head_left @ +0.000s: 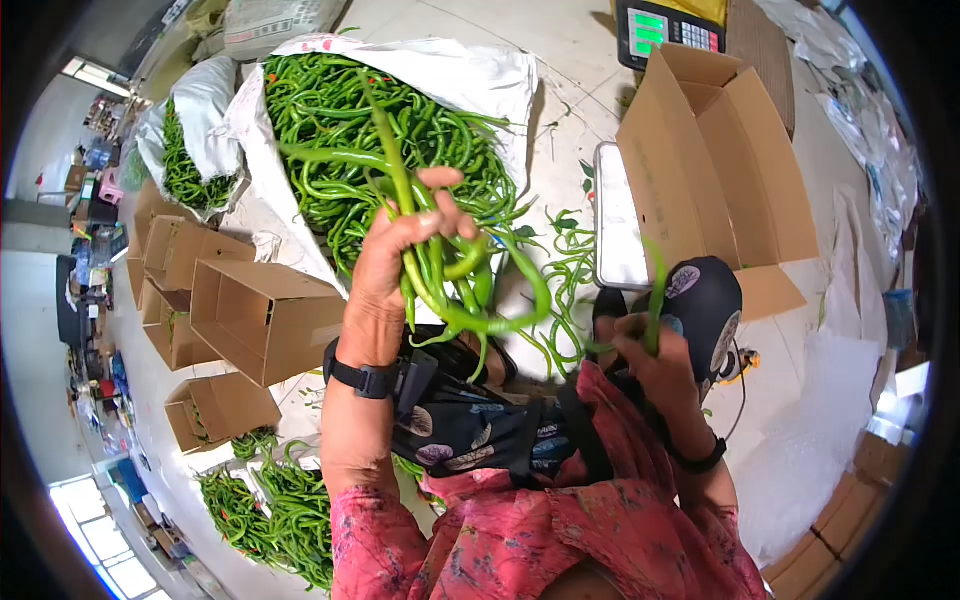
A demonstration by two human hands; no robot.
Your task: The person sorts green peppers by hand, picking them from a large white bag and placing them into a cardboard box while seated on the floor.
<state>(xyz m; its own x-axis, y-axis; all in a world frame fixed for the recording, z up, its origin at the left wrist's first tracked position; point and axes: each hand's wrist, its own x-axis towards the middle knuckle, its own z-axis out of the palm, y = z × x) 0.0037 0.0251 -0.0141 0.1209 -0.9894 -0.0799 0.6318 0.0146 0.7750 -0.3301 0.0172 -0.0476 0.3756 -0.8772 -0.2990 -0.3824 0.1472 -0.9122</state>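
My left hand is closed round a bunch of long green peppers, raised over the open white sack full of green peppers. Lower right, my right hand grips a green pepper that points upward, near my knee. Between the sack and the white scale platform, loose green peppers lie on the floor.
An open cardboard box stands on the scale, beside its lit display. Several open cartons stand at the left, near a smaller pepper sack. More peppers lie at the lower left. Bubble wrap covers floor at right.
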